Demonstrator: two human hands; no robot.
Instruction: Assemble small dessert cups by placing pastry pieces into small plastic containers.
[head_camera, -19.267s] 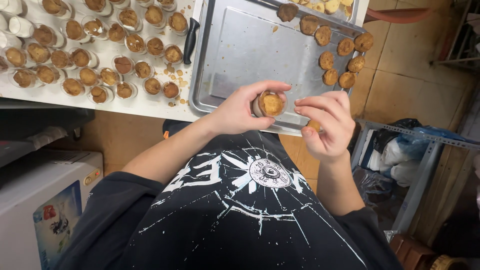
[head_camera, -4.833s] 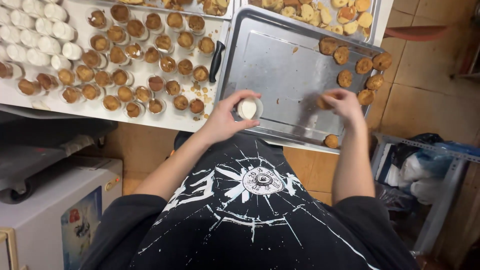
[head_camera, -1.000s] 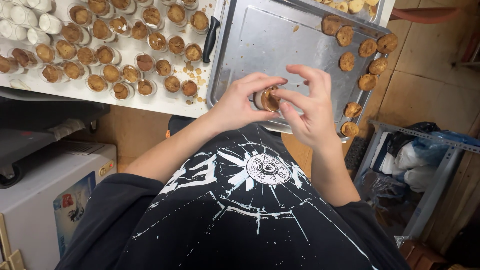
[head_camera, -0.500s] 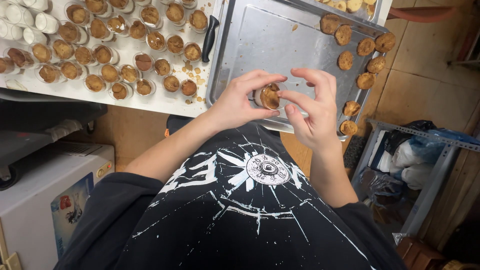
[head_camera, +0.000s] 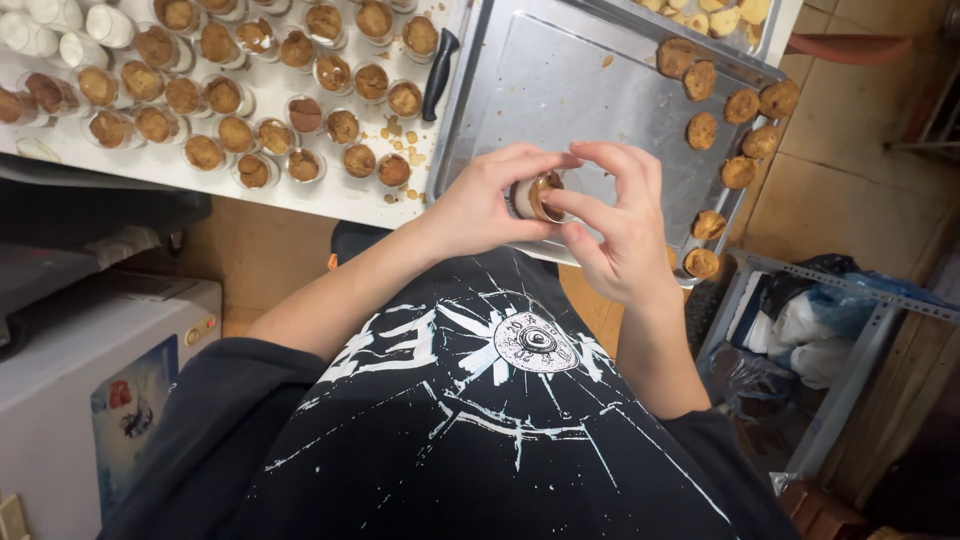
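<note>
My left hand (head_camera: 480, 205) grips a small clear cup (head_camera: 533, 196) sideways, just above the near edge of the metal tray (head_camera: 580, 100), so my right hand (head_camera: 620, 235), fingertips pinched at its mouth, can press a cookie inside. Filled cups (head_camera: 300, 110) wait left.

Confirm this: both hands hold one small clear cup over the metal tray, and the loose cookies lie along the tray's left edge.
Not quite. The left hand and right hand do hold the small clear cup over the metal tray, but the head view shows the loose cookies along its right edge.
</note>
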